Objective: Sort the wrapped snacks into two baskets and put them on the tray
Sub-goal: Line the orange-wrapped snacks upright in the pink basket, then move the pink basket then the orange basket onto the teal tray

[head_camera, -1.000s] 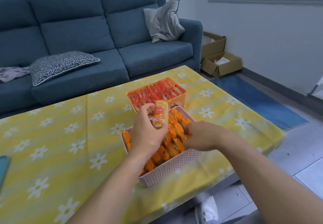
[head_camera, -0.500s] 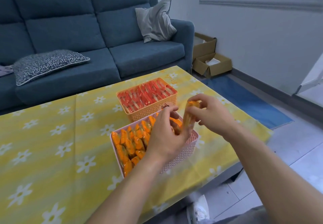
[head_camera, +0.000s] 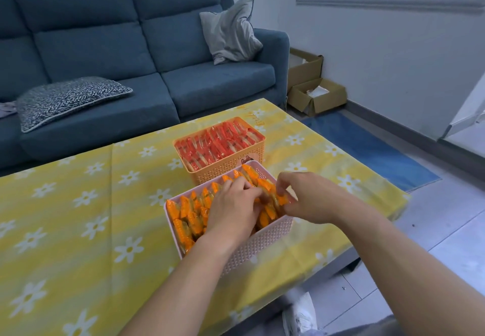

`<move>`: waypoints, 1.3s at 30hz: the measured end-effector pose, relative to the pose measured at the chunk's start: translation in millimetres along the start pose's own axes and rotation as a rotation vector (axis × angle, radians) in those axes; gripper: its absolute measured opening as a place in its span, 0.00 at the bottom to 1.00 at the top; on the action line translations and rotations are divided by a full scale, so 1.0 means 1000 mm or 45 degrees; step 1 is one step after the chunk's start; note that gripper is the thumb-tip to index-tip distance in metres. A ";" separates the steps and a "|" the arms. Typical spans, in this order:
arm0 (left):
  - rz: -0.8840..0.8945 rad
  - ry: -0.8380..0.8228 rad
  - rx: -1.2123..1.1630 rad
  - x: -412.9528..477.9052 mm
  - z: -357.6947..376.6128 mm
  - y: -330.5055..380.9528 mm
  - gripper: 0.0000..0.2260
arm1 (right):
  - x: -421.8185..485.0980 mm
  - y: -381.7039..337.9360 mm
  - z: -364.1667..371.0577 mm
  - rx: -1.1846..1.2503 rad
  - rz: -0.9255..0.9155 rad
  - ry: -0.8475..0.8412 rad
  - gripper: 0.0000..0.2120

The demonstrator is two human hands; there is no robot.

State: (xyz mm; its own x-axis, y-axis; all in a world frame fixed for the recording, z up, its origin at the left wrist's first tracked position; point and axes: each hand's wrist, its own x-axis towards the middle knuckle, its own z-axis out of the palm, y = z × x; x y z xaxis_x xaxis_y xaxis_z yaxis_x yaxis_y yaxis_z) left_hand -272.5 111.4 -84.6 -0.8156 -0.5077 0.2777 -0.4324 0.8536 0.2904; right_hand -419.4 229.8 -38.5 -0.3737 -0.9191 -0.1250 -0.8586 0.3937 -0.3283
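In the lower middle of the frame a pink basket [head_camera: 265,246] stands on the counter [head_camera: 338,259], which is covered with a yellow cloth [head_camera: 65,217] printed with white flowers. The basket is full of orange wrapped snacks [head_camera: 187,215], and they stand on edge in rows. Just behind it, higher in the frame, stands an orange basket [head_camera: 225,171] filled with red wrapped snacks [head_camera: 217,141], also in tight rows. I cannot tell if the two baskets touch.

Both hands are over the pink basket. The left hand [head_camera: 233,211] is in the middle of it, with the fingers bent down among the orange packets. I cannot tell whether it holds one of them or only presses on them. The right hand [head_camera: 307,199] is at the right end of the basket. Its fingers and thumb are curled and pinch the top of an end packet [head_camera: 283,200], which sits in the row near the basket wall.

In the upper left of the frame is a blue sofa [head_camera: 105,47] with a patterned cushion [head_camera: 70,99] and a grey cushion [head_camera: 231,28]. To the right of it, open cardboard boxes [head_camera: 317,96] and a blue mat [head_camera: 367,152] lie on the floor.
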 end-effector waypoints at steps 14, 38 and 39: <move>-0.962 0.425 -0.280 -0.049 -0.045 -0.069 0.18 | 0.022 0.004 0.007 0.413 0.318 0.012 0.25; -1.367 0.673 -0.957 -0.199 -0.178 -0.174 0.09 | 0.015 -0.210 0.054 1.068 -0.044 0.176 0.16; -1.385 0.695 -0.944 -0.210 -0.188 -0.183 0.10 | 0.017 -0.226 0.060 1.071 -0.059 0.150 0.16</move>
State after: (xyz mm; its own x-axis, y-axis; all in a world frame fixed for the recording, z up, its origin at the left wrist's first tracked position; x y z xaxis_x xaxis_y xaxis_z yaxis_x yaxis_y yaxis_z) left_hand 50.2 40.0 -23.9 0.1082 -0.9858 -0.1285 -0.2999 -0.1556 0.9412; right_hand -210.8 123.8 -22.1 -0.4189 -0.9080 -0.0110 -0.3449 0.1703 -0.9230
